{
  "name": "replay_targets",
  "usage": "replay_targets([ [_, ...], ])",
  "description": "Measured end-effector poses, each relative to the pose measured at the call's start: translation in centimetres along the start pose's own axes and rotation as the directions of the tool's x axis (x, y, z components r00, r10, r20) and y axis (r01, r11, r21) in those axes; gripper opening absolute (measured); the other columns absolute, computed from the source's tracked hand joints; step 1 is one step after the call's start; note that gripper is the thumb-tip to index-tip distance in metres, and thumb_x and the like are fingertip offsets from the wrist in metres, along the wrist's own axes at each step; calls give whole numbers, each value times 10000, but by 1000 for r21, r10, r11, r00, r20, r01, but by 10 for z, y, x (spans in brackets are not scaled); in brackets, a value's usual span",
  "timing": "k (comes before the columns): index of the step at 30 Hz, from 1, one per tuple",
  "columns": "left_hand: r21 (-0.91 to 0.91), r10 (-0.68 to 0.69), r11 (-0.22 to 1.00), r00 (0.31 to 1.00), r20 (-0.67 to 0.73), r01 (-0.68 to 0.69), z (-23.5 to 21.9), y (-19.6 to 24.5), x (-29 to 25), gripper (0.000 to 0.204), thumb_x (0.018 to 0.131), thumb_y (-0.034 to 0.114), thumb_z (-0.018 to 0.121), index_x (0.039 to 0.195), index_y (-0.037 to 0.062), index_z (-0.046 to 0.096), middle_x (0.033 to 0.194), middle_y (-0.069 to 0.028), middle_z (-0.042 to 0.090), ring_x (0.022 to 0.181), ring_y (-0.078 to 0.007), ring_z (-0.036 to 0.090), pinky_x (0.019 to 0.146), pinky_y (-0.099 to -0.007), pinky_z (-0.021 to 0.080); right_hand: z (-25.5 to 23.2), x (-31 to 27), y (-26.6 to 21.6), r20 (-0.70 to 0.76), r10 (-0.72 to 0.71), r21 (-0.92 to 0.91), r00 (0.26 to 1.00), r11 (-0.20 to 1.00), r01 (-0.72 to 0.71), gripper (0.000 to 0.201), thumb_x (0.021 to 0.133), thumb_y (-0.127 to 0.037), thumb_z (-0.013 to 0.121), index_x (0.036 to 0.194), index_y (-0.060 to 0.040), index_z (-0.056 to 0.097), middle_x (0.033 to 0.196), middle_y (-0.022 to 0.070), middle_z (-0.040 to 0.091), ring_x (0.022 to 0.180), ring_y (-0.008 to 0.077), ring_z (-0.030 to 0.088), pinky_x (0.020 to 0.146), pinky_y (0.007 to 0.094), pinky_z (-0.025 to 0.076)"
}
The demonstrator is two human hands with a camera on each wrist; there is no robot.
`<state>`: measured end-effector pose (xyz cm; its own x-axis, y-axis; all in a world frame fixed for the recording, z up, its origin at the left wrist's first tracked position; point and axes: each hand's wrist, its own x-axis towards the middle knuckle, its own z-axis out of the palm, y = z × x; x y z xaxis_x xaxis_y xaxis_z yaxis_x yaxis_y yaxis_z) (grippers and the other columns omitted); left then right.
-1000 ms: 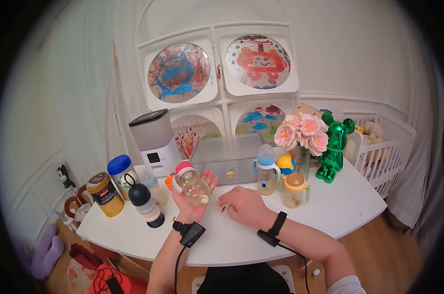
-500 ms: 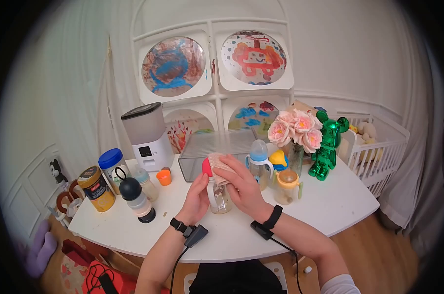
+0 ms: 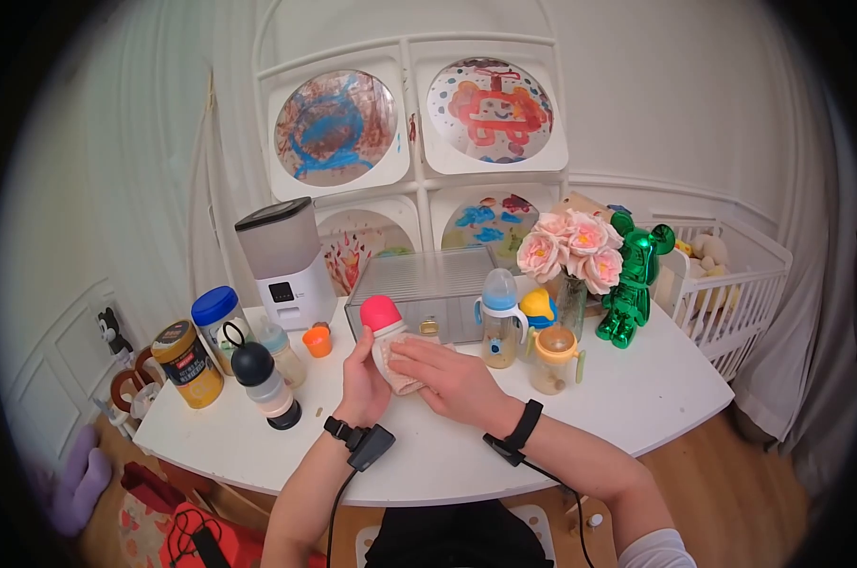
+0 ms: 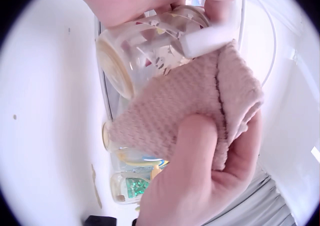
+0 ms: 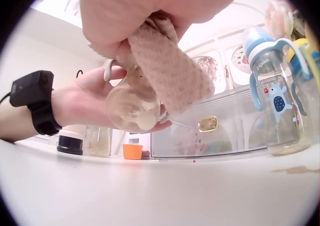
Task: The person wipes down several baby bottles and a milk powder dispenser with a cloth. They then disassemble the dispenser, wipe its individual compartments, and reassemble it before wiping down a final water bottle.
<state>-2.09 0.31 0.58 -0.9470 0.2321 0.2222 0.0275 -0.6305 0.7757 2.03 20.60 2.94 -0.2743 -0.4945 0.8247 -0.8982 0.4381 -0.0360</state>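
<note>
My left hand (image 3: 364, 383) grips a clear baby bottle (image 5: 132, 105) with a pink cap (image 3: 381, 312), held above the table. Small printed figures and a pale handle show on the bottle in the left wrist view. A pink textured cloth (image 4: 165, 95) is pinched between the thumb and fingers of my right hand (image 3: 461, 383). The cloth lies against the side of the bottle, overlapping much of its body in the head view. To the right stand a blue-topped baby bottle (image 3: 499, 317) with handles and a yellow-lidded cup (image 3: 553, 364).
Behind the hands sits a grey transparent box (image 3: 424, 275) with a gold latch. On the left are an orange cup (image 3: 317, 342), a black-topped bottle (image 3: 258, 374), a yellow tin (image 3: 187, 364) and a white dispenser (image 3: 286, 265). Pink flowers (image 3: 575, 248) and a green bear figure (image 3: 634, 284) stand at right.
The bottle went from lying tilted in my left palm to between both hands. The cloth in my right hand moved from the pink cap down to the bottle's body.
</note>
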Motion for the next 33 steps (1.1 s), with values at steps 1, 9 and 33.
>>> replay_targets([
  [1,-46,-12,999,1000,-18,12,1,3,-2,491,1125,463,446,1465,118,523,1446,-68,603,1349,-235,563,1159,-412,423,0,-1,-1,42,-5,14,999,1000,4,565,775,33,708,1313,-140,708,1437,43,663,1361,244,614,1039,364,568],
  [9,-134,-8,991,999,-43,2,14,2,-8,503,1106,527,438,1353,113,581,1307,-81,672,1195,-237,652,1044,-396,515,1,3,-2,27,-115,-57,993,992,117,455,768,-7,735,1213,-104,732,1350,25,702,1313,212,623,1048,364,538],
  [33,-447,35,889,988,-151,-99,0,9,-7,723,1058,594,338,1477,27,499,1373,-196,633,1328,-370,586,1187,-492,433,3,4,-5,131,-236,-68,963,967,246,382,889,-116,662,1267,-132,714,1497,28,621,1453,249,524,1209,401,439],
])
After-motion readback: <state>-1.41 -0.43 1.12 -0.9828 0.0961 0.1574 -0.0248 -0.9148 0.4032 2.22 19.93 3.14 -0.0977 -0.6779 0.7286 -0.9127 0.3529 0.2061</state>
